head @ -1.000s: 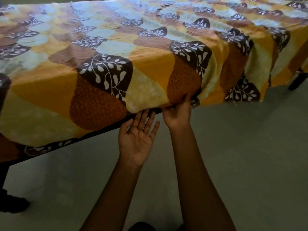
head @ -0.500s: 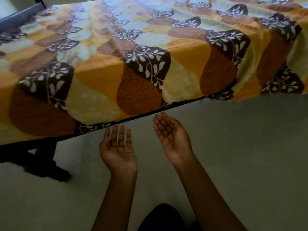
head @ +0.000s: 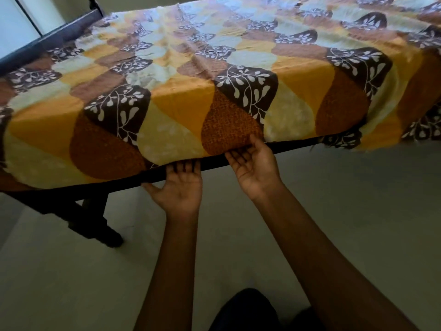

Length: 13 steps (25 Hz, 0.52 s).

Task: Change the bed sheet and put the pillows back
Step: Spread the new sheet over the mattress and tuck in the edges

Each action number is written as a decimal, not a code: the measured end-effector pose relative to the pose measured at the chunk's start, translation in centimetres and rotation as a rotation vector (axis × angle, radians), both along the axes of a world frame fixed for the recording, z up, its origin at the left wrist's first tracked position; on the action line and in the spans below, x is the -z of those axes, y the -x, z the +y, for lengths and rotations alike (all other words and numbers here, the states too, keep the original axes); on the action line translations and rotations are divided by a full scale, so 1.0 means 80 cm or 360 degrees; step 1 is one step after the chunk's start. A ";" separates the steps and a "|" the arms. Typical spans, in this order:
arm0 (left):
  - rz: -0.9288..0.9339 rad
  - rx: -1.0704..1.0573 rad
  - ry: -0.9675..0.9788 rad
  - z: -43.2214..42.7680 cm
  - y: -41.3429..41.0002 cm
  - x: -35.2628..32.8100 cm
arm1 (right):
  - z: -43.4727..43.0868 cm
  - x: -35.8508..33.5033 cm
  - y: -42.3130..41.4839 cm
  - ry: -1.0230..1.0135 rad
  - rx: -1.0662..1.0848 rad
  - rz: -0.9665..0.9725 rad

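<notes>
A bed sheet (head: pixel 214 75) printed in yellow, orange and brown with white leaf sprigs lies spread over the mattress, and its hem hangs over the near side. My left hand (head: pixel 181 187) is palm up at the dark side rail (head: pixel 133 182), its fingertips going into the shadow under the hem. My right hand (head: pixel 254 168) is also palm up just to the right. Its thumb touches the hem of an orange patch while its fingers stay relaxed below the cloth. Neither hand grips anything. No pillows are in view.
A dark bed leg (head: pixel 105 232) stands on the pale floor (head: pixel 346 211) to the left of my arms. The end board (head: pixel 47 41) runs along the upper left. At the right the sheet's loose edge (head: pixel 415 132) hangs lower. Dark clothing (head: pixel 243 311) shows at the bottom.
Both hands came away from the hem, hung palm up below the bed, then rose back to the sheet's edge at a spot further left along the rail.
</notes>
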<state>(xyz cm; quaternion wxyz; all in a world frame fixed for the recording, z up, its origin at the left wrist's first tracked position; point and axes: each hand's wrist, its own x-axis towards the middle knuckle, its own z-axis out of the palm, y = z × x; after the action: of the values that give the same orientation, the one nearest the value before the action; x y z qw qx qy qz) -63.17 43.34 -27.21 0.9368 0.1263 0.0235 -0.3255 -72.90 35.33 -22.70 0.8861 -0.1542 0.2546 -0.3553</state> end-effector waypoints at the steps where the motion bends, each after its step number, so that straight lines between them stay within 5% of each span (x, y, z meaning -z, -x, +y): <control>1: 0.0028 0.0017 0.0032 -0.013 -0.006 -0.009 | -0.001 -0.002 -0.001 0.0008 0.0003 -0.0004; 9: 0.0010 0.0123 -0.0664 0.021 0.020 0.022 | 0.000 0.021 0.003 0.0020 -0.0009 0.0046; 13: -0.0570 0.0330 -0.1056 0.041 0.043 0.028 | 0.004 0.045 0.029 0.0269 -0.0043 0.0366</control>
<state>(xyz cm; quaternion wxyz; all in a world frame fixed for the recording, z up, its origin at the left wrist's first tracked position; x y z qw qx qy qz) -66.62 46.61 -29.49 0.7964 0.4788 -0.0493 -0.3661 -75.19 35.67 -26.33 0.8396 -0.2715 0.3217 -0.3434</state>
